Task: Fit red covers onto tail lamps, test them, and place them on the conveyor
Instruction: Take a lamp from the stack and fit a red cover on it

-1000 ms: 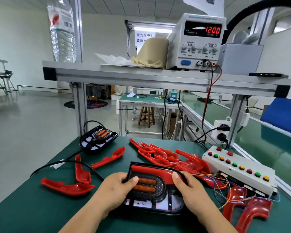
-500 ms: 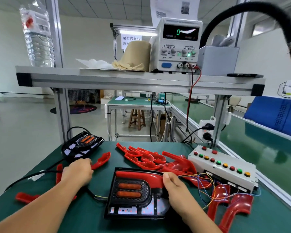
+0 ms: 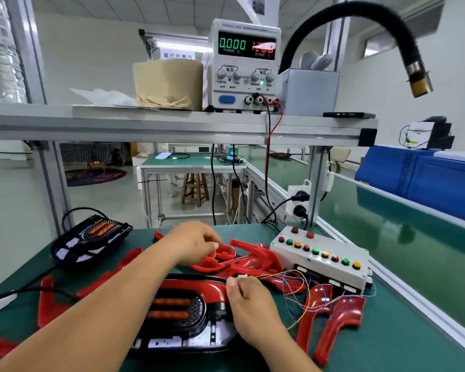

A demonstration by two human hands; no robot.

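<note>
Tail lamp beside right hand (leftward)

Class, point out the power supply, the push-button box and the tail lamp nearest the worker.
power supply (image 3: 243,66): head view, front panel between knobs.
push-button box (image 3: 333,244): head view, white top face.
nearest tail lamp (image 3: 172,308): head view, grille between orange bars.

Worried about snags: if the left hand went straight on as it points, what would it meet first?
The left hand would meet the red covers just ahead of it; it may already touch them, depth is unclear. Right hand pinches a connector.
</note>
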